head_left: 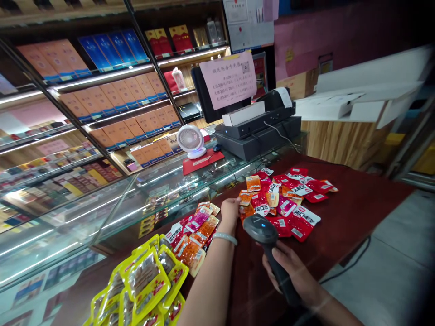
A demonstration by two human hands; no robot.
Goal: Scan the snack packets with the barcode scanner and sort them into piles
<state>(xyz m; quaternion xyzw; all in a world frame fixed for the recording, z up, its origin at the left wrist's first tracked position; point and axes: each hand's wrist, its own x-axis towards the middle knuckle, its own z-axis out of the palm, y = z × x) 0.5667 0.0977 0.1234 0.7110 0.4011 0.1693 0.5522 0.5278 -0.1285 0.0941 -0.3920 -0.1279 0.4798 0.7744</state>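
My right hand (pixel 292 267) is wrapped round the handle of a black barcode scanner (pixel 261 228), whose head points up and to the left. My left hand (pixel 230 209), with a pale bangle (pixel 224 237) on the wrist, reaches forward to the left edge of a loose pile. Its fingers are closed at the edge of an orange snack packet (pixel 245 198); the fingertips are partly hidden. Red snack packets (pixel 302 222) and more orange ones lie in that pile. Left of my forearm is a second group of orange and red packets (pixel 190 251). Yellow snack packets (pixel 146 276) are heaped at front left.
The packets lie on a dark red-brown tabletop (pixel 367 194) beside a glass display counter (pixel 115 203). A small white fan (pixel 190 139), a monitor (pixel 207 97) with a pink notice (pixel 229 79), and a cash drawer (pixel 251 142) stand behind. A cable (pixel 353 262) hangs at right.
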